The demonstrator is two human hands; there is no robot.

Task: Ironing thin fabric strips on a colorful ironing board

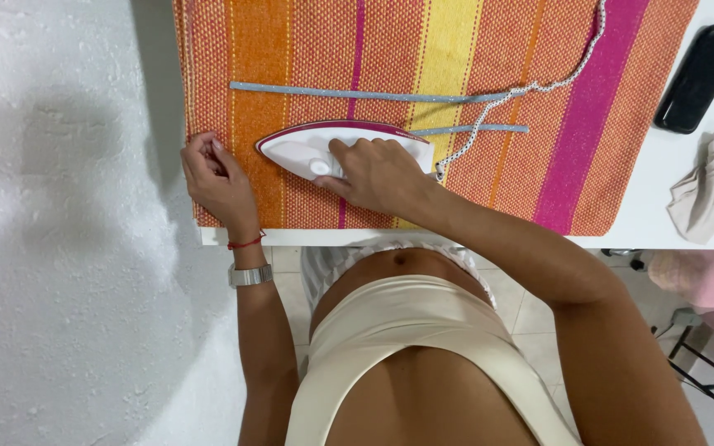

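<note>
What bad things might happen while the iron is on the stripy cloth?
The left hand pinches the cloth edge right by the iron tip, so fingers might get burned. The cord trails across the cloth near the grey strips; it may snag or drag them crooked. If the right hand pauses, the cloth might scorch.

Person seen from above: bare arms, a thin red cord bracelet [246, 243] and, just below it, a silver metal-link wristwatch [250, 275] on the left wrist; a cream sleeveless cropped top [406, 330] covers the chest, leaving the midriff bare.
</note>
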